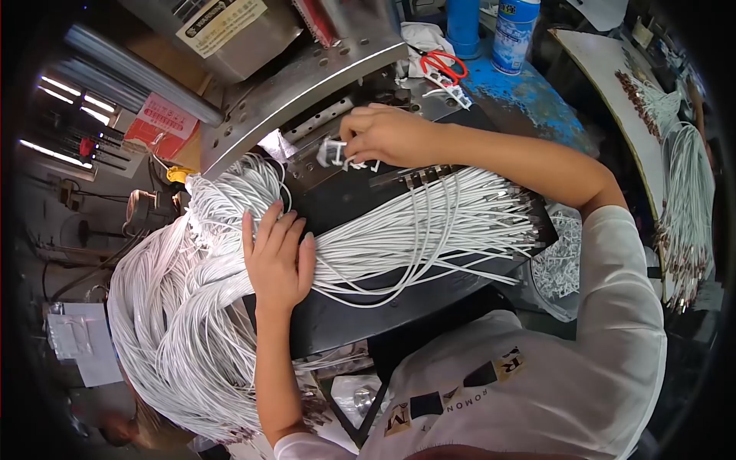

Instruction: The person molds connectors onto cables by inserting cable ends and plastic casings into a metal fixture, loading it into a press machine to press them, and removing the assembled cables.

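My left hand lies palm down with its fingers stretched out on a thick bundle of white cables. The cables spread to the right across a black work surface, and metal terminals show at their right ends. Higher up, my right hand is closed, fingertips pinching small white plastic pieces above the machine's bed. Several cable ends lie in a row just below this hand. To the left, a large mass of white cables hangs over the edge.
A metal press stands at the top. Red-handled scissors and a blue spray can are at the upper right. A clear bag of white plastic pieces sits right of the surface. More cables hang over a board at far right.
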Motion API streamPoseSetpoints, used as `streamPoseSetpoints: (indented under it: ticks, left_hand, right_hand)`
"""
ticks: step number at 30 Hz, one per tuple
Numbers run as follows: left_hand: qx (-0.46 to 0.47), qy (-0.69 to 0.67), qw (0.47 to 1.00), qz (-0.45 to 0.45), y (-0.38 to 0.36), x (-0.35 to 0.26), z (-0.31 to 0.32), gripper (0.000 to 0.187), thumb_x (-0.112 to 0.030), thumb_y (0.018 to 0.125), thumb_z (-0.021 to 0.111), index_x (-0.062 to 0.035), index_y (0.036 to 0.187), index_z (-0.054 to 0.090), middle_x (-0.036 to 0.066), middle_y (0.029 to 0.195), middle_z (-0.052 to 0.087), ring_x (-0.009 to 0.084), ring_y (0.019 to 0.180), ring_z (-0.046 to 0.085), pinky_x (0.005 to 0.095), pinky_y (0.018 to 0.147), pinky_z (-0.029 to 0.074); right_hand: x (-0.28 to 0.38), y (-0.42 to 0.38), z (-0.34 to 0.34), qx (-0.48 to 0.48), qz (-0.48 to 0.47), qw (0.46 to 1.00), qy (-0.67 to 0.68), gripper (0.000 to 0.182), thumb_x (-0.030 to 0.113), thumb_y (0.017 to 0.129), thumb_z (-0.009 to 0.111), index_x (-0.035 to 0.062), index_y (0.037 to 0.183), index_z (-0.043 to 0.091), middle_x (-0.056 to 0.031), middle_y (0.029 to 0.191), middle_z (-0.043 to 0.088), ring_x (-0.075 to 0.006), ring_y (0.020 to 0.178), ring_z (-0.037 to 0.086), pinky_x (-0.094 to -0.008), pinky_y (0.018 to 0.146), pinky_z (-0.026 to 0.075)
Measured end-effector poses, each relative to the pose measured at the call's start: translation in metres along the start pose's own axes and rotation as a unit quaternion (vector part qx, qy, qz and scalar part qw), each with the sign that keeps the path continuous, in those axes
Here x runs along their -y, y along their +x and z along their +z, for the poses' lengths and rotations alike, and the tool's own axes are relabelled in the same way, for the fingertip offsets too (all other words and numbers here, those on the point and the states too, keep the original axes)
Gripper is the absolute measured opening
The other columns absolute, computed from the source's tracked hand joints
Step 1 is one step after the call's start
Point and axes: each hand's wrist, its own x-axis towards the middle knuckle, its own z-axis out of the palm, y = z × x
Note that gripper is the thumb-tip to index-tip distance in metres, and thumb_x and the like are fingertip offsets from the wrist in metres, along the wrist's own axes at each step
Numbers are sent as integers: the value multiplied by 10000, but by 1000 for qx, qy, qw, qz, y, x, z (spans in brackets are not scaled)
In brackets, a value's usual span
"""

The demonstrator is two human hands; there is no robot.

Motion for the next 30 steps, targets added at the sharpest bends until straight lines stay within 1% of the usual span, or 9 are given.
streamPoseSetpoints:
  ticks: [3, 5, 7, 9, 11, 15, 23, 28, 30]
  left_hand:
    - [8, 6, 1000, -8, 0, -1, -2, 244, -200, 947, 648, -2, 1053, 744, 114, 1156, 711, 309, 1293, 590, 557, 1247, 234]
    - [13, 8, 1000, -26, 4, -9, -5, 223, -188, 960, 655, 1, 1044, 738, 122, 1154, 712, 320, 1272, 604, 562, 1246, 234]
    - [49, -21, 998, -46, 17, -22, -14, 207, -175, 972, 657, -3, 1063, 729, 135, 1164, 715, 343, 1279, 604, 570, 1249, 218]
    - [58, -98, 992, -51, 30, -42, -17, 203, -165, 972, 683, -2, 1089, 712, 159, 1166, 722, 374, 1253, 628, 584, 1231, 257]
    - [73, -250, 965, -24, 49, -71, -17, 237, -178, 968, 707, -3, 1128, 705, 173, 1178, 719, 375, 1238, 642, 565, 1179, 365]
    - [57, -346, 936, 21, 67, -120, 4, 266, -182, 955, 721, -15, 1160, 695, 154, 1171, 702, 357, 1153, 638, 499, 1040, 456]
    - [27, -186, 982, -34, 78, -136, 17, 221, -215, 976, 688, -15, 1071, 691, 103, 978, 687, 302, 958, 660, 454, 842, 505]
    - [47, -169, 981, -80, 91, -101, 39, 320, -249, 1011, 635, 2, 816, 665, 201, 817, 690, 402, 803, 693, 509, 748, 559]
    - [64, -225, 968, -91, 113, -67, 52, 333, -235, 1008, 615, 42, 832, 675, 247, 790, 676, 440, 790, 682, 514, 759, 540]
  right_hand:
    - [24, -11, -26, -41, 11, 998, -54, 186, 235, 971, 685, 65, 1044, 690, -90, 1021, 621, -279, 1021, 622, -403, 893, 475]
    - [33, -27, -68, -105, 0, 982, -159, 206, 151, 863, 713, 55, 1038, 665, -109, 1017, 621, -302, 1024, 627, -414, 888, 487]
    - [39, -47, -98, -127, 91, 946, -283, 233, 113, 832, 702, 36, 1047, 653, -133, 1033, 627, -330, 1027, 618, -444, 901, 495]
    - [45, -72, -110, -53, 164, 950, -259, 201, 122, 883, 687, 28, 1057, 653, -147, 1038, 630, -347, 1029, 613, -452, 915, 490]
    - [56, -92, -112, 72, 229, 968, -73, 183, 147, 933, 676, 21, 1062, 650, -158, 1040, 630, -363, 1024, 608, -454, 928, 481]
    - [66, -105, -96, 118, 284, 951, -13, 229, 233, 1015, 645, 5, 1013, 621, -171, 1018, 628, -380, 1030, 601, -465, 910, 477]
    - [48, -63, -72, 51, 283, 956, -62, 174, 129, 1024, 601, -19, 1081, 529, -244, 998, 636, -452, 972, 624, -497, 833, 492]
    - [-20, -22, -39, -94, 137, 979, -119, 160, 96, 1004, 608, -47, 1029, 540, -271, 959, 644, -460, 917, 639, -516, 804, 510]
    - [-54, -7, -27, -48, 137, 977, -155, 134, 85, 982, 583, -38, 1035, 574, -266, 942, 653, -443, 892, 650, -511, 799, 522]
